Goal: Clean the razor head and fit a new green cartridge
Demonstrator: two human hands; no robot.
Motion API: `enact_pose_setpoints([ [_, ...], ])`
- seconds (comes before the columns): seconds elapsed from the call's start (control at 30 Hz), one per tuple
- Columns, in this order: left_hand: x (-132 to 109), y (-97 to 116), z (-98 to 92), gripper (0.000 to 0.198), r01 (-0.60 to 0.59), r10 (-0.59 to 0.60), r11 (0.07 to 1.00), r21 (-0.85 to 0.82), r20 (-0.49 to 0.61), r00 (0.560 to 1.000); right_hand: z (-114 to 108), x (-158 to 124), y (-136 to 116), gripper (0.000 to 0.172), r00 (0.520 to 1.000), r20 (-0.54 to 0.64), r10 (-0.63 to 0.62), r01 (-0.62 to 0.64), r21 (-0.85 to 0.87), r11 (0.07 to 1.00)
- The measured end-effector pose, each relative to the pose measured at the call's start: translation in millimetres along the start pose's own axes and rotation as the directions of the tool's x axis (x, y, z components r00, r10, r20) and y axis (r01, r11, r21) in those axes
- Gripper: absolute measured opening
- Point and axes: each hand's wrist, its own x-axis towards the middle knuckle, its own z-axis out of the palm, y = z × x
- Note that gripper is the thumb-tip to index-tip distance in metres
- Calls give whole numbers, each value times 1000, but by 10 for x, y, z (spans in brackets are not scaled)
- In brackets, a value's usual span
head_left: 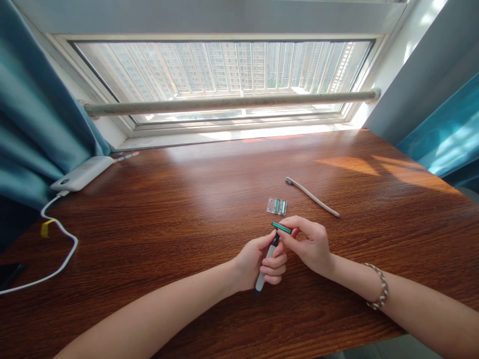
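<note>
My left hand (264, 262) is wrapped round the grey and black handle of a razor (270, 254), which tilts with its head up and away from me. At the top sits a black and green razor head (281, 228). The thumb and fingers of my right hand (309, 244) pinch the right end of that head. Just beyond the hands, a small clear plastic case (271, 205) lies on the table with green-striped blade cartridges (280, 206) in its right part. A braided bracelet circles my right wrist.
A toothbrush (312, 196) with a pale handle lies right of the case on the brown wooden table (168, 224). At the left stand a white power bank (84, 174) and its white cable (71, 254). A dark flat object (10, 275) rests at the left edge. Behind are a window and a pipe (232, 103).
</note>
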Motion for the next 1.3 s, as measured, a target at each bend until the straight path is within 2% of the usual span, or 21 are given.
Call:
enact_pose_setpoints([
  [0.1,6,-8,11,41,-26,27,999,35,-25,999,-6,5,3,11,1000,8,12,-13,13,1000],
  [0.17,11,-19,22,41,-80,89,992,101,-79,993,-3,16,7,14,1000,5,27,-28,40,999],
  [0.23,14,-25,33,40,-170,211,959,226,-174,962,3,31,15,22,997,2,74,-74,109,991],
  [0.27,13,-25,36,39,-217,292,925,312,-217,931,6,37,21,28,994,6,111,-110,156,982],
  [0.3,9,-22,36,37,-260,381,874,410,-247,891,9,42,28,33,988,23,150,-152,210,966],
  [0.37,-8,-4,33,35,-306,558,715,629,-249,791,9,47,43,39,974,90,208,-227,321,920],
  [0.43,-35,22,32,33,-271,685,510,816,-195,702,4,50,52,40,959,173,226,-280,430,858],
  [0.47,-51,36,36,32,-232,723,414,880,-164,671,-2,55,53,40,952,206,227,-300,477,826],
  [0.5,-67,48,44,31,-191,747,334,923,-135,651,-8,62,50,40,948,222,228,-312,513,800],
  [0.57,-93,63,74,30,-136,764,231,963,-93,639,-25,86,40,40,947,223,230,-317,549,774],
  [0.67,-114,63,131,30,-114,771,168,979,-58,634,-55,135,30,38,959,212,188,-276,549,789],
  [0.83,-127,33,159,30,-132,777,167,977,-48,627,-99,179,32,45,969,228,96,-208,539,816],
  [1.0,-137,26,149,31,-173,746,223,959,-54,664,-129,185,3,43,967,245,63,-181,496,849],
  [1.13,-123,48,174,35,-244,685,351,904,-70,725,-129,192,11,40,965,252,69,-196,523,830],
  [1.3,-99,72,174,32,-276,599,548,789,-140,789,-126,199,38,40,958,274,85,-228,548,805],
])
